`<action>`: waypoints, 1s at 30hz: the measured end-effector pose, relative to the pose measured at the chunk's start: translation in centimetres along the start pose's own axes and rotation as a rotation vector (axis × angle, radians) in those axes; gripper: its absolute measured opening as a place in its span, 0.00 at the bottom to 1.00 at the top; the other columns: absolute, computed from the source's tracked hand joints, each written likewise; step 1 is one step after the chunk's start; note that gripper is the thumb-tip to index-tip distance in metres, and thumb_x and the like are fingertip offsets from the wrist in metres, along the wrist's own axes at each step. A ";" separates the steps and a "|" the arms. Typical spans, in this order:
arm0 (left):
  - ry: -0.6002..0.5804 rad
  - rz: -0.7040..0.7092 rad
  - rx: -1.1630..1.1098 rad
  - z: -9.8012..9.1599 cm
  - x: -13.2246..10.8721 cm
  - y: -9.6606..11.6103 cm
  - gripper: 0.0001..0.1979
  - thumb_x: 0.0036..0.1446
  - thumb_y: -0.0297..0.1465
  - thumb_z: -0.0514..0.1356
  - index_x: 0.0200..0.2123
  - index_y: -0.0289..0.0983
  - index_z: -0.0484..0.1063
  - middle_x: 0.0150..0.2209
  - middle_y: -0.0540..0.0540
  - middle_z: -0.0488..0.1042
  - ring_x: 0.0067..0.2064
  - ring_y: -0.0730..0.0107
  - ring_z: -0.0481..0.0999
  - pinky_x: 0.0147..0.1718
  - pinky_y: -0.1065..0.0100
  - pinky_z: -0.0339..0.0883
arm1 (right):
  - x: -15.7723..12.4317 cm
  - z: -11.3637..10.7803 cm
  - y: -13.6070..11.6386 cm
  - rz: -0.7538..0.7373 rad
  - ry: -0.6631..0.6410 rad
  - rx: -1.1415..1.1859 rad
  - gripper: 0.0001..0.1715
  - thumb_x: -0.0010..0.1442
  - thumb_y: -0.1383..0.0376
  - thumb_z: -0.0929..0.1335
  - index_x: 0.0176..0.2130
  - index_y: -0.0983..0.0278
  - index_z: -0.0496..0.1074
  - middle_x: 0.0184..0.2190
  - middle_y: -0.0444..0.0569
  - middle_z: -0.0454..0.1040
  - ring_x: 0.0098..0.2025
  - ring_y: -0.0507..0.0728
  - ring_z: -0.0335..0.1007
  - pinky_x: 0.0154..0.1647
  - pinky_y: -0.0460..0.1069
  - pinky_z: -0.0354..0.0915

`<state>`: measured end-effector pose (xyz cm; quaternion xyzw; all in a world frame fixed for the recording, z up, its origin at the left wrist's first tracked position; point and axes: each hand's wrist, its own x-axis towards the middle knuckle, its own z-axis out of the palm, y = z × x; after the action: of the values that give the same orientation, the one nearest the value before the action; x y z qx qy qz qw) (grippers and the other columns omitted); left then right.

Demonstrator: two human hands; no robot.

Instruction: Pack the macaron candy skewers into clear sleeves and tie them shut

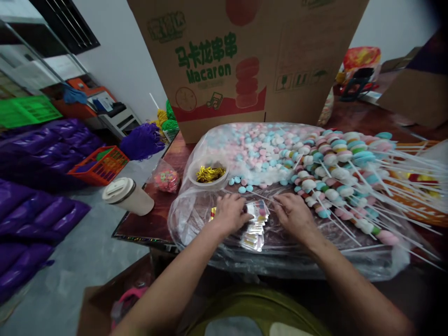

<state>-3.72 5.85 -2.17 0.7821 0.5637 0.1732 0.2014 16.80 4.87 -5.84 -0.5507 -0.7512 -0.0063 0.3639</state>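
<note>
My left hand (230, 213) lies over the plastic sheet, fingers forward and thumb apart, touching the edge of a fanned stack of shiny silver wrappers (255, 235). Part of a gold and red wrapper (213, 213) shows beside its fingers. My right hand (294, 217) is closed, thumb and fingertips pinching the near end of a thin white stick (261, 196). Just beyond the hands are several loose blue candies (242, 189) and a round plastic tub (208, 183) of gold twist ties (210, 174). Skewers of pastel candies (341, 182) lie piled to the right of my right hand.
A large cardboard box (217, 98) stands behind a clear bag of loose pastel candies (261, 151). A beige lidded cup (129, 196) and a small bag of pink candies (167, 180) sit left. Purple bags (31, 224) and an orange crate (101, 165) lie beyond the table edge.
</note>
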 end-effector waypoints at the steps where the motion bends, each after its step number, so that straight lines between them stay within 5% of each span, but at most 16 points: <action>1: -0.036 -0.013 -0.044 0.5 1.0 -0.1 0.13 0.37 0.37 0.67 0.29 0.39 0.74 0.38 0.42 0.73 0.45 0.52 0.67 0.48 0.57 0.55 | -0.1 -0.2 0.7 0.010 0.001 -0.004 0.12 0.57 0.66 0.62 0.36 0.68 0.72 0.30 0.54 0.72 0.35 0.59 0.66 0.37 0.54 0.63; 6: -0.131 0.038 -0.180 1.8 3.5 -1.8 0.08 0.48 0.35 0.59 0.25 0.37 0.75 0.25 0.48 0.74 0.31 0.66 0.71 0.37 0.67 0.63 | -2.3 -1.0 2.2 0.031 0.042 0.027 0.10 0.57 0.66 0.62 0.33 0.66 0.71 0.26 0.50 0.71 0.31 0.57 0.67 0.33 0.52 0.65; 12: 0.047 0.295 -0.050 -1.3 2.9 -0.2 0.14 0.57 0.37 0.52 0.40 0.42 0.75 0.45 0.45 0.73 0.46 0.62 0.69 0.48 0.63 0.55 | -0.7 -3.3 0.1 0.007 0.229 0.066 0.15 0.57 0.65 0.63 0.44 0.67 0.68 0.41 0.58 0.70 0.46 0.61 0.64 0.47 0.58 0.60; 15: 0.067 0.484 0.213 -2.3 3.6 1.4 0.14 0.58 0.35 0.52 0.43 0.43 0.73 0.49 0.44 0.71 0.48 0.60 0.67 0.50 0.58 0.51 | 1.5 -3.5 -1.5 -0.009 0.161 0.175 0.27 0.52 0.62 0.67 0.50 0.68 0.64 0.50 0.61 0.65 0.54 0.65 0.56 0.53 0.60 0.54; 20: -0.108 0.563 0.254 -1.5 5.0 2.2 0.13 0.59 0.29 0.49 0.32 0.36 0.73 0.32 0.44 0.74 0.38 0.67 0.71 0.42 0.64 0.60 | 2.6 -0.8 -1.9 0.165 -0.075 0.405 0.08 0.54 0.65 0.63 0.28 0.64 0.70 0.25 0.48 0.72 0.31 0.56 0.67 0.34 0.50 0.62; 25: 0.040 0.428 -0.045 -1.5 2.3 3.8 0.08 0.54 0.29 0.56 0.38 0.35 0.69 0.36 0.45 0.73 0.38 0.68 0.70 0.38 0.68 0.63 | 1.3 -3.4 -2.1 0.239 -0.113 0.534 0.13 0.60 0.61 0.60 0.27 0.64 0.65 0.22 0.44 0.67 0.26 0.50 0.62 0.26 0.45 0.59; 30: -0.359 0.310 -0.391 -2.7 0.1 4.3 0.08 0.55 0.32 0.55 0.28 0.33 0.68 0.23 0.52 0.68 0.25 0.77 0.65 0.25 0.75 0.59 | -0.3 -7.2 -3.4 0.212 -0.333 0.755 0.08 0.59 0.62 0.62 0.33 0.64 0.65 0.28 0.44 0.66 0.31 0.51 0.61 0.31 0.44 0.59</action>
<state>-1.56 5.01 2.33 0.8234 0.3490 0.1663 0.4153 17.86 0.33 0.65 -0.4465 -0.6884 0.3960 0.4123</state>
